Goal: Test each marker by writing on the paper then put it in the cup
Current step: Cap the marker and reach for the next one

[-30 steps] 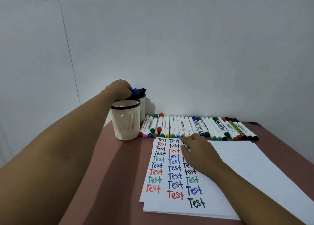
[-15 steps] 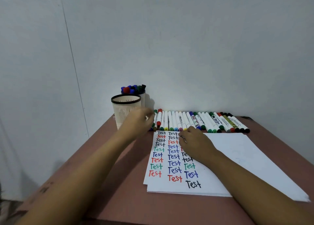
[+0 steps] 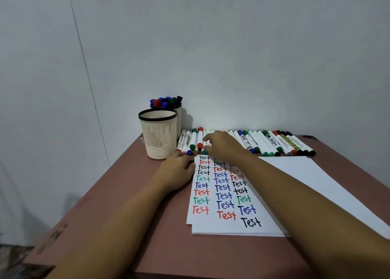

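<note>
Markers (image 3: 272,144) are lying side by side in a row along the back of the table (image 3: 126,215), just beyond the top edge of the paper (image 3: 306,179), and you're reaching your right hand (image 3: 223,147) over the left part of that row. Its fingers (image 3: 207,141) are bending down among the barrels beside the red-capped marker (image 3: 200,139). From this angle I cannot tell whether they are pinching one or only touching. Your left hand (image 3: 177,171) is resting flat and relaxed at the paper's top left corner, just in front of the empty cup (image 3: 158,137), holding nothing. So the hands are sitting near each other but apart, the right one further back.

I'm judging these as light, stiff plastic sticks with smooth round barrels, likely rolling at a nudge. Packed together like this, one is probably dragging its neighbours along. You're best taking one at mid-barrel between thumb and fingertips and lifting it straight up out of the row, leaving the cap end free.

Behind the empty cup, a second cup (image 3: 179,118) is standing full of markers, caps up. The paper is carrying three columns of "Test" words, with bare white showing to their right.
</note>
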`<state>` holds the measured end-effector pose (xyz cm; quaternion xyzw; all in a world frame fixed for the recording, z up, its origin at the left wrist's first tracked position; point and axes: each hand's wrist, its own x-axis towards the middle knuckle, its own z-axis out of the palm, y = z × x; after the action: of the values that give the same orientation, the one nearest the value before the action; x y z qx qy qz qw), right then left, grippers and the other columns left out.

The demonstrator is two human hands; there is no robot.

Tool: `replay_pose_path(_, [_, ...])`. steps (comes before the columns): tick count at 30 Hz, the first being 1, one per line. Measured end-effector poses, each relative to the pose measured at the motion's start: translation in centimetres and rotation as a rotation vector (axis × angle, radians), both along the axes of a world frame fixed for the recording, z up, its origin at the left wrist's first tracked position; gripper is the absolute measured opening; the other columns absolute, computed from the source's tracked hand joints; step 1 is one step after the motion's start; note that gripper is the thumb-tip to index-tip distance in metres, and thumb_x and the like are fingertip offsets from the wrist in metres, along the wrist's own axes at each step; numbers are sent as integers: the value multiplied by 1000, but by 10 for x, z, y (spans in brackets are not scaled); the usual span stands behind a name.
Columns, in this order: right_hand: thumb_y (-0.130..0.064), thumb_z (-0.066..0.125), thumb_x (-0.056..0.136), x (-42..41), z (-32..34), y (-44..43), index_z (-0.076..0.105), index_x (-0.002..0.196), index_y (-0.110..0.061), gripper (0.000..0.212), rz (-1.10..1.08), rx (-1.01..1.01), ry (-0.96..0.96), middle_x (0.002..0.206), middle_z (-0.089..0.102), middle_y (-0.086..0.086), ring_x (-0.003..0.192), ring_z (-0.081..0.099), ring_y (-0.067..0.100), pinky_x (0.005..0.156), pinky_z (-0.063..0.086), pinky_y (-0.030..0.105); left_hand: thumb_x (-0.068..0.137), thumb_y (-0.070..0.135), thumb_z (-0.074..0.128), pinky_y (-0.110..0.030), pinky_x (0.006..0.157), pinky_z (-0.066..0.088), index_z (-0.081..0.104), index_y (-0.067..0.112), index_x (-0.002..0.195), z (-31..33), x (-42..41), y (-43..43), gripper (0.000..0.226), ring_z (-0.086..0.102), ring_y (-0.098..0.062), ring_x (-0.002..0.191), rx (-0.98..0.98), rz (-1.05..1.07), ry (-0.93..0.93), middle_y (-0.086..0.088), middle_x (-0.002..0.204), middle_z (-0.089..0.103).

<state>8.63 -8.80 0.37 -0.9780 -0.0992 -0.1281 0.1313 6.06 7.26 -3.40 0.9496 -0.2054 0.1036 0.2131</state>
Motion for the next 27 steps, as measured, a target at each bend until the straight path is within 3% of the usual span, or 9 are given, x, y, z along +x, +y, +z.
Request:
replay_pose_path(7, [-25,48,92,29,-9,19,55,127,-24,36,-75,-120,80,126,56,6,120,47,28,96,37,44,97,31,42,-30,101,38,49,21,134,-1,4,0,39,43,-19,121,10,9,-3,-8,132,46])
replay_pose_path(11, [-20,49,92,34,-12,21,58,121,-15,31,-116,-140,-14,121,59,8,115,51,28,96,37,43,97,32,43,-34,102,38,50,20,134,-3,6,-1,40,44,-20,120,15,19,0,-8,131,45])
replay_pose_path(14, [-13,44,92,31,-14,19,59,107,-10,21,-132,-111,-93,109,63,10,104,55,29,88,38,39,97,31,42,-35,101,40,51,19,133,-2,5,0,39,45,-21,118,26,22,4,-9,129,46])
replay_pose_path(17, [-13,42,94,21,-8,12,63,103,-7,23,-150,37,-163,99,67,14,90,60,31,68,39,32,97,29,42,-34,98,41,55,16,129,0,5,-1,37,47,-22,115,22,23,1,-10,126,49])
replay_pose_path(22, [-16,46,95,-16,2,-10,62,124,-6,34,-139,451,-236,112,68,14,97,63,25,87,50,36,98,22,41,-26,89,38,56,14,126,3,1,-1,33,50,-21,110,-94,4,-54,-10,123,53])
replay_pose_path(23, [-16,47,95,-25,3,-15,62,124,-7,34,-128,534,-236,112,68,12,91,63,19,84,51,33,97,21,42,-25,91,37,55,13,128,4,0,-1,34,49,-21,112,-116,0,-78,-10,124,53])
replay_pose_path(25, [-14,48,94,-43,4,-25,64,121,-8,32,-122,678,-217,102,70,8,69,57,6,66,48,20,97,18,43,-22,94,34,53,10,130,6,-3,-3,35,47,-21,115,-152,-30,-138,-10,127,51])
replay_pose_path(27, [-11,48,93,-61,4,-34,67,113,-9,28,-114,804,-181,93,70,8,64,58,9,60,43,20,96,11,44,-19,94,31,53,6,130,9,-8,-7,35,47,-22,116,-165,-93,-246,-11,127,51])
